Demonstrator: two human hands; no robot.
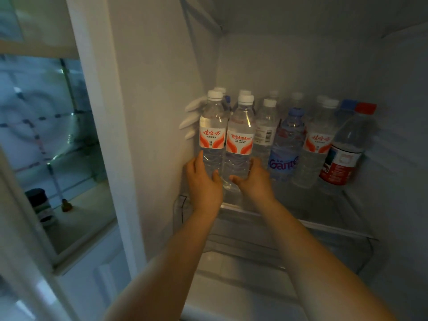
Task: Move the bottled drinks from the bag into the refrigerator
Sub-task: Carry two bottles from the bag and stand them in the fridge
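Two clear water bottles with white caps and red-orange labels stand at the front left of the refrigerator shelf point(289, 213). My left hand point(203, 181) grips the lower part of the left bottle point(212, 133). My right hand point(252, 179) grips the base of the bottle beside it point(239, 137). Both bottles are upright and seem to rest on the shelf. Several more bottles stand to the right and behind, among them a blue-capped one point(287, 144) and a red-capped one with a red label point(345, 149). The bag is out of view.
The refrigerator's left inner wall point(162, 112) is close to the left bottle, with white rail pegs point(192, 119) on it. A clear drawer point(266, 246) sits below the shelf. The open door at left carries a glass-fronted bin point(58, 135) and a dark jar point(41, 205).
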